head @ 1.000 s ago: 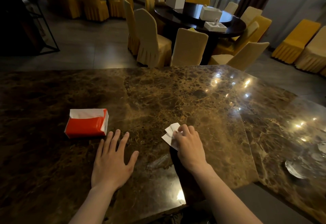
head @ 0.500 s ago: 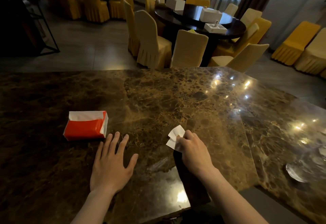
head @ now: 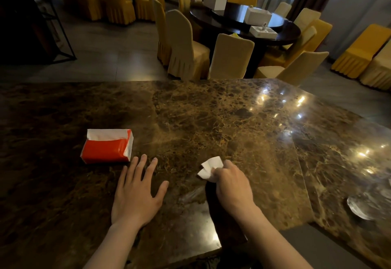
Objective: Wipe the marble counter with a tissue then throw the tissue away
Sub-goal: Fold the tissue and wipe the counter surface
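Note:
A dark brown marble counter (head: 211, 116) fills the lower view. My right hand (head: 232, 184) is closed on a crumpled white tissue (head: 208, 167), whose folds stick out to the left of my fingers just above the stone. My left hand (head: 136, 192) lies flat on the counter with fingers spread and holds nothing. A red tissue pack (head: 108, 146) with white tissue showing at its top sits just beyond my left fingertips.
The counter's near edge has a notch under my right forearm. A shiny wet-looking patch (head: 364, 207) lies at the far right. Beyond the counter stand covered chairs (head: 230, 57) around a dark round table (head: 249, 25) with white boxes. No bin is in view.
My right hand has gathered the tissue from flat under the fingers into a closed grip and drawn it slightly toward me. My left hand has stayed flat on the counter.

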A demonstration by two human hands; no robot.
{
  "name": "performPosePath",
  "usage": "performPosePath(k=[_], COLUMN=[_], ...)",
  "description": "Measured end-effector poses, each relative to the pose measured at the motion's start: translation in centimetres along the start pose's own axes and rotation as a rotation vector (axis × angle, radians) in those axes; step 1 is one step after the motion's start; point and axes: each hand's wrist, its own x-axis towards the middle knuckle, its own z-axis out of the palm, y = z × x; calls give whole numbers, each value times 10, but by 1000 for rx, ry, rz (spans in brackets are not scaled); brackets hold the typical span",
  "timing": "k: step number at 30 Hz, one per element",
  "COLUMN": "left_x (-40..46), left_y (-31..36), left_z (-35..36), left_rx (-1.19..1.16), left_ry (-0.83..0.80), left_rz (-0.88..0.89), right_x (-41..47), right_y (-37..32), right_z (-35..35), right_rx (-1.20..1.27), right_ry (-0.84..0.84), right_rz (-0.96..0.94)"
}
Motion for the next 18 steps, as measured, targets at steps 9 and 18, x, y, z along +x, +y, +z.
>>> performPosePath(k=[9,18], left_x=[-1,0], left_y=[0,-2], left_z=[2,2], left_rx=[6,-4], left_ry=[9,12], left_rz=[10,24], right_x=[-42,-65], right_y=[-69,-79], right_z=[23,27], right_rx=[158,18], right_ry=[-4,17], right_rz=[-34,-306])
